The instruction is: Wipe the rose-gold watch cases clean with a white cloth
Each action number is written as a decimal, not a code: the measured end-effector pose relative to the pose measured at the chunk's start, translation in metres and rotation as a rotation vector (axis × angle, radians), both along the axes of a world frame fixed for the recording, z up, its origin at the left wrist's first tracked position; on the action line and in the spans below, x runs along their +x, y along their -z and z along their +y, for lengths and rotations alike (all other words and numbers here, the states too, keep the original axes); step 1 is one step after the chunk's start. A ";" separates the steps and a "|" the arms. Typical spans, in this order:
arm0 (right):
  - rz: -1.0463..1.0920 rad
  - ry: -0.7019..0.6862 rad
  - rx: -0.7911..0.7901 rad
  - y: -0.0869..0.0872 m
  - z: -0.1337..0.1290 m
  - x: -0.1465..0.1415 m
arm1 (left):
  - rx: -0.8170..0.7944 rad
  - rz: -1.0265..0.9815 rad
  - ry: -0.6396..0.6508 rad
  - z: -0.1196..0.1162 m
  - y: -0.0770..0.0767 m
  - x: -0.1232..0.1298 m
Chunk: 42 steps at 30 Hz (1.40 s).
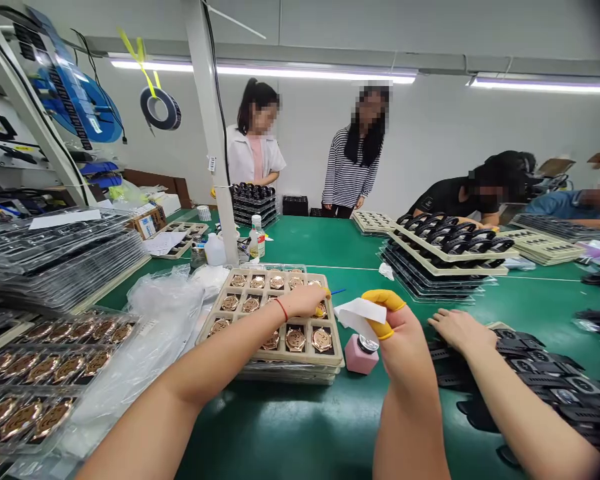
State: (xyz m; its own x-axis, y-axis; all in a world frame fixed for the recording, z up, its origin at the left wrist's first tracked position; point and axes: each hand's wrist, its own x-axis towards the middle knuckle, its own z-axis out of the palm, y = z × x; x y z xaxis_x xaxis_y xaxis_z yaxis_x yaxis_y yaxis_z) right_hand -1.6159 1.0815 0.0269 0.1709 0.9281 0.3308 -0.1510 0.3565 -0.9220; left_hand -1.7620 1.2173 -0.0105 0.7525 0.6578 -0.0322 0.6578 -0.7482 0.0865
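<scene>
My left hand reaches across a beige compartment tray of rose-gold watch cases, its yellow-covered fingertips closed at a watch case in the right column. My forearm hides some compartments. A thin blue stick shows just beyond those fingers; whether they touch it I cannot tell. Right of the tray, my right hand, with yellow finger cots, pinches a folded white wipe in the air. Below the wipe stands a pink bottle with a metal top.
Another person's hand rests by black watches with straps at right. Stacked trays of black bands stand behind. Clear trays of watch cases and plastic bags lie left. A post rises behind the tray, near a bottle.
</scene>
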 end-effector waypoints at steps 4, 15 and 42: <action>-0.096 -0.088 0.019 -0.002 0.002 -0.003 | 0.003 0.041 -0.054 -0.001 -0.001 -0.004; -0.145 0.012 -0.002 0.003 0.002 0.001 | -0.089 -0.121 -0.117 -0.004 0.001 -0.010; -0.324 -0.149 0.214 0.034 0.013 -0.086 | -0.156 -0.847 -0.075 -0.104 0.001 -0.094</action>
State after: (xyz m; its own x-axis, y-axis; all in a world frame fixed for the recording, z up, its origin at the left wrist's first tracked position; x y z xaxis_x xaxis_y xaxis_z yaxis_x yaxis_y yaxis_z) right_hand -1.7017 1.0941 -0.0066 -0.1054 0.8391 0.5337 0.0706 0.5416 -0.8376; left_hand -1.8559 1.1137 -0.0112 0.5187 0.7412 0.4261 0.3724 -0.6445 0.6678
